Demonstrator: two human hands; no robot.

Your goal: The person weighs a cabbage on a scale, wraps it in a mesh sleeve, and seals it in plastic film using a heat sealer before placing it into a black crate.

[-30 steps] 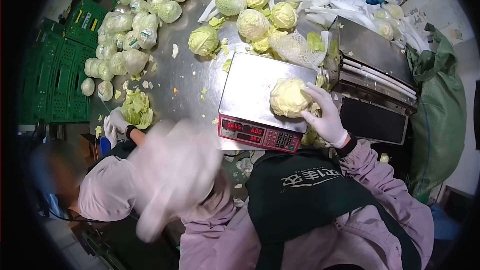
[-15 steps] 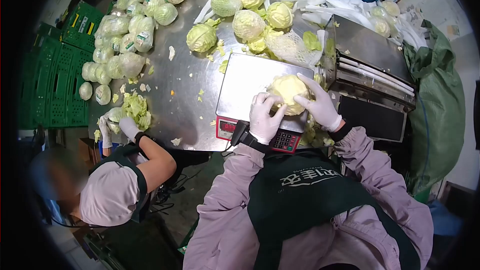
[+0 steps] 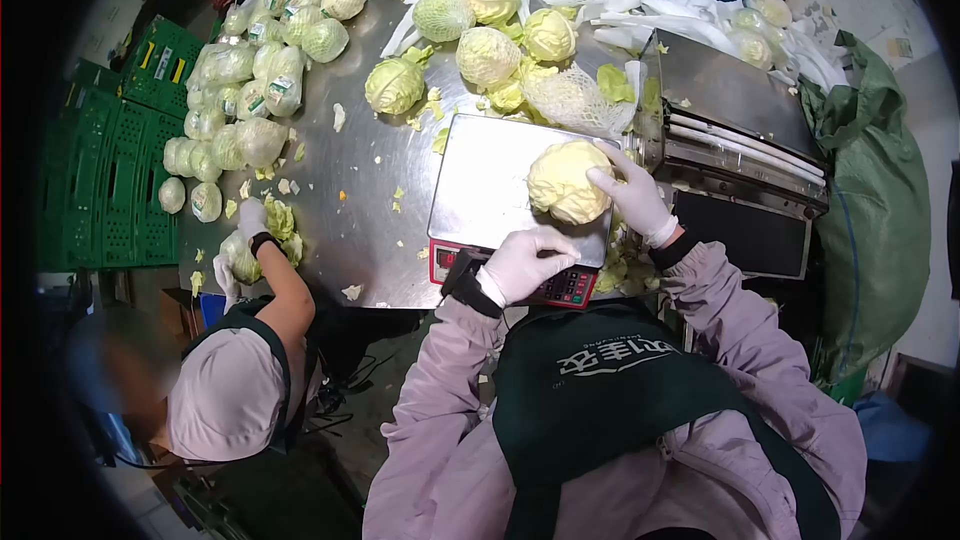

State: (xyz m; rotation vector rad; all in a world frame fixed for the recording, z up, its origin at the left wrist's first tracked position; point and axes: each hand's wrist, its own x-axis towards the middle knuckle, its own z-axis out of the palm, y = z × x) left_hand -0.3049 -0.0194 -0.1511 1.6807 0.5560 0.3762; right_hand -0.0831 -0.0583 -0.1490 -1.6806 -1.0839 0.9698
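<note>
A pale, trimmed cabbage (image 3: pixel 568 183) sits on the right side of the metal pan of a weighing scale (image 3: pixel 483 175). My right hand (image 3: pixel 638 202), in a white glove, grips the cabbage from its right side, with the thumb on the near face and the fingers behind. Lower down, my gloved left hand (image 3: pixel 525 265) is apart from the cabbage, over the scale's front edge beside the red keypad (image 3: pixel 568 287). Its thumb and fingers are drawn together in a pinch; whatever they may hold is too small to make out.
Several loose cabbages (image 3: pixel 490 55) lie at the back, some in foam nets. Wrapped cabbages (image 3: pixel 240 90) cover the table's left. A metal wrapping machine (image 3: pixel 740 105) stands right, beside a green sack (image 3: pixel 875 230). At lower left, a co-worker (image 3: pixel 235 370) handles another cabbage.
My left hand has come off the cabbage and moved down toward the keypad. The cabbage has turned and shifted slightly left, with my right hand still on it.
</note>
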